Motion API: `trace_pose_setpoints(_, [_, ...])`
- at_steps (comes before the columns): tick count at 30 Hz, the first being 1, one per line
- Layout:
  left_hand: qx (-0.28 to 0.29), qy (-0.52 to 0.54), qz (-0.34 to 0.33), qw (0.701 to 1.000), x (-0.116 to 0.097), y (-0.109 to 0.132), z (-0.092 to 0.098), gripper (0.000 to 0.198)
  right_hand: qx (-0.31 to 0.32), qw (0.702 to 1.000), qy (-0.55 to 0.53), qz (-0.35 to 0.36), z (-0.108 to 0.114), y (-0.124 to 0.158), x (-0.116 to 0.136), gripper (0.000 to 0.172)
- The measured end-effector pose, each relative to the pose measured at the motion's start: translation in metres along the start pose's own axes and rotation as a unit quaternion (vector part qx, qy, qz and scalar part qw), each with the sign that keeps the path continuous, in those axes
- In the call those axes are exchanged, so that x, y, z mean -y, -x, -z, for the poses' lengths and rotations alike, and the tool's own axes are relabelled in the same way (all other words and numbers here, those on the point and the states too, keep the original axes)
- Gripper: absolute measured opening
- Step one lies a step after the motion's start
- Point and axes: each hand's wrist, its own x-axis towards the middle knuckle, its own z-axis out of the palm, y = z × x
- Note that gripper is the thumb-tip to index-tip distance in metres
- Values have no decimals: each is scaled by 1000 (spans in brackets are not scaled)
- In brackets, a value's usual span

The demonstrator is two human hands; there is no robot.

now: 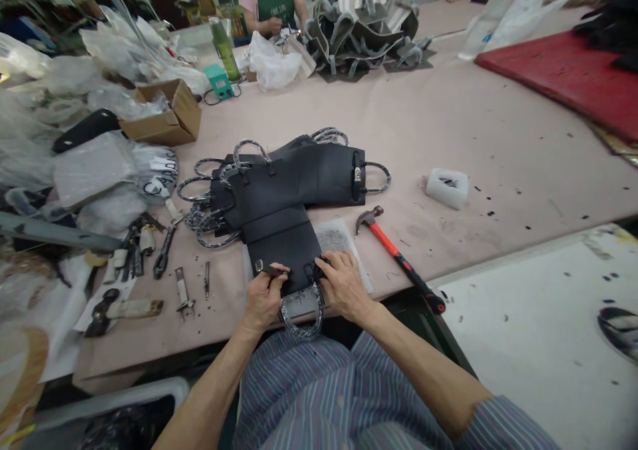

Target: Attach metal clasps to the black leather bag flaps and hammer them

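Note:
A black leather-like bag panel (289, 240) lies in front of me, its wrapped loop handle (302, 334) pointing towards my body. My left hand (264, 298) pinches a short dark strap (272, 271) with a metal tip over the panel's left near part. At the panel's right near corner, my right hand (345, 282) has its fingers closed on the edge by the handle's base; the fingertips are partly hidden. Beneath the panel shows a pale speckled board (336, 237). More black bag panels (319, 171) with wrapped handles are piled just beyond.
A claw hammer (393, 247) with a red and black handle lies right of the board. Left are a mallet (124, 309), a punch-like tool (183, 294) and a cardboard box (172, 114). A white block (447, 188) stands right. Across the table a person (274, 4) works near grey pieces.

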Motion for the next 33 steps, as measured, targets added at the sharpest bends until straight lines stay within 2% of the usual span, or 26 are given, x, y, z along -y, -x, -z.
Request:
trace_pose_setpoints(7, [8,3,-7,1000,4,4,12,12,11,1000,3,-5,-1,3,7,44])
trace_pose_setpoints(13, [-9,16,-73,997,7,15,9,9,5,1000,-15,-16,-1,0,7,43])
trace_pose_setpoints(19, [-23,14,43,999,5,10,13,13,7,999,-28,-22,-3,-1,6,42])
trace_pose_setpoints(21, [-23,26,50,998,4,8,15,12,5,999,-28,-26,-4,-2,6,41])
trace_pose_setpoints(26, [43,47,-81,995,6,15,14,12,1,999,-32,-25,-3,-2,6,40])
trace_pose_setpoints(28, [8,71,-35,997,6,17,11,11,4,999,-33,-26,-3,-2,6,41])
trace_pose_setpoints(31, [-99,154,104,978,5,16,9,12,6,999,-34,-27,-3,-2,5,42])
trace_pose_setpoints(33, [-108,194,135,966,6,14,9,13,4,999,-35,-26,-3,-2,5,42])
